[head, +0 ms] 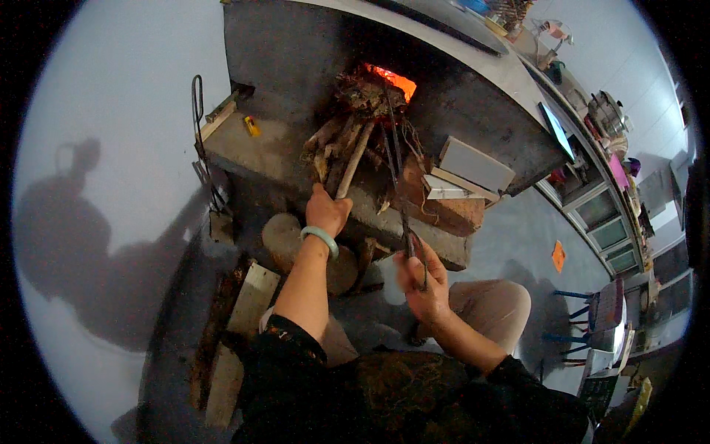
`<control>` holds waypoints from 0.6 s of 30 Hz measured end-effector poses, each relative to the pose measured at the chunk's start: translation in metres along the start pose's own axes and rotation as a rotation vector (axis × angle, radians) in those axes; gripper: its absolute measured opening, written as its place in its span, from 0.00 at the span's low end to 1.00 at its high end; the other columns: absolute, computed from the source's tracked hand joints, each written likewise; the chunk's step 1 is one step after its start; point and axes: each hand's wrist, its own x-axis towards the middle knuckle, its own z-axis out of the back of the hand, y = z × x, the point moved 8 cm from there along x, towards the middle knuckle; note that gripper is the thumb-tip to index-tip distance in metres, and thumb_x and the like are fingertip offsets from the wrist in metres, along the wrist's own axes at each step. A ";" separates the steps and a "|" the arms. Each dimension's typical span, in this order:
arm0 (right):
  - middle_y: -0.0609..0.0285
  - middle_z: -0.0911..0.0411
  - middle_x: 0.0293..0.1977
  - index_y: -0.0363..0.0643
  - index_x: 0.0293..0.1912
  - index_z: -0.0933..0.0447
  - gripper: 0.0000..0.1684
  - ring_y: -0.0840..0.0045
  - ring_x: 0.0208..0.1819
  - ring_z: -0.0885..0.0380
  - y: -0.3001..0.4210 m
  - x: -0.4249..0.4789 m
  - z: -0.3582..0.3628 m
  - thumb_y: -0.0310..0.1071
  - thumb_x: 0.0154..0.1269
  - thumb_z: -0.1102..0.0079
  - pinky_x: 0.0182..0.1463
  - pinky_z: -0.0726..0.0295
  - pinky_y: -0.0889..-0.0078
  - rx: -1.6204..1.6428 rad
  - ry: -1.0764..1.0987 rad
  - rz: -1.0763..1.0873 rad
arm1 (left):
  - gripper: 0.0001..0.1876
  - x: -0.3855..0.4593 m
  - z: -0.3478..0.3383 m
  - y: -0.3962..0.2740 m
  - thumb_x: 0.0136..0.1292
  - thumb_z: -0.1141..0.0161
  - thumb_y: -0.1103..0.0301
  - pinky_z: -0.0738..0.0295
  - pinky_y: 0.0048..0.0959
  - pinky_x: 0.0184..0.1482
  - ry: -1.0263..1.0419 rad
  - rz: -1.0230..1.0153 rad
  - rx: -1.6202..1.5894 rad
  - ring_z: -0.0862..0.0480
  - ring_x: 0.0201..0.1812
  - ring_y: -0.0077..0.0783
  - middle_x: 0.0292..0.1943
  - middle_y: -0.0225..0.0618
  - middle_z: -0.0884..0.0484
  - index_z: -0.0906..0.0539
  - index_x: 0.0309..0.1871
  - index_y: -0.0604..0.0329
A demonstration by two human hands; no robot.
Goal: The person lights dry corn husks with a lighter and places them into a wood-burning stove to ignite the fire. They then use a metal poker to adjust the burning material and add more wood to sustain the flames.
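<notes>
My left hand (327, 212), with a pale green bangle (320, 238) at the wrist, is closed around the near end of the firewood (338, 152). Several sticks and a gnarled, root-like chunk (363, 94) lead up into the stove mouth (402, 83), where a fire glows orange. In my right hand (424, 283) are long metal fire tongs (404, 208), gripped by the handles. Their far ends reach up beside the chunk at the opening; smoke-dark shadow there hides whether they touch it.
On the stove ledge (260, 150) lies a yellow lighter (252, 126). Right of the tongs, pale boxes (477, 166) rest on a reddish block (444, 202). A long-handled metal tool (202, 139) leans at the left wall. Planks (252, 299) lie below left; a chair (604, 316) stands right.
</notes>
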 end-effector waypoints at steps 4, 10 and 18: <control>0.59 0.26 0.46 0.46 0.71 0.44 0.32 0.84 0.35 0.33 -0.013 0.007 0.010 0.28 0.70 0.50 0.39 0.32 0.81 -0.166 -0.026 0.037 | 0.43 -0.012 0.006 -0.015 0.56 0.34 0.61 0.18 0.38 0.34 0.062 0.034 -0.016 0.16 0.35 0.44 0.35 0.57 0.19 0.43 0.63 0.85; 0.65 0.25 0.49 0.43 0.69 0.40 0.30 0.87 0.37 0.30 -0.017 0.015 0.024 0.30 0.69 0.47 0.39 0.30 0.84 -0.417 -0.059 0.117 | 0.38 -0.021 0.015 -0.028 0.56 0.37 0.68 0.19 0.40 0.41 0.016 0.068 -0.012 0.17 0.40 0.48 0.39 0.60 0.19 0.42 0.64 0.83; 0.61 0.24 0.50 0.41 0.67 0.38 0.32 0.83 0.45 0.25 -0.016 0.016 0.029 0.34 0.67 0.41 0.45 0.27 0.83 -0.275 -0.064 0.109 | 0.33 -0.015 0.008 -0.020 0.54 0.37 0.71 0.23 0.37 0.32 -0.003 0.071 -0.093 0.19 0.32 0.41 0.33 0.54 0.20 0.38 0.60 0.83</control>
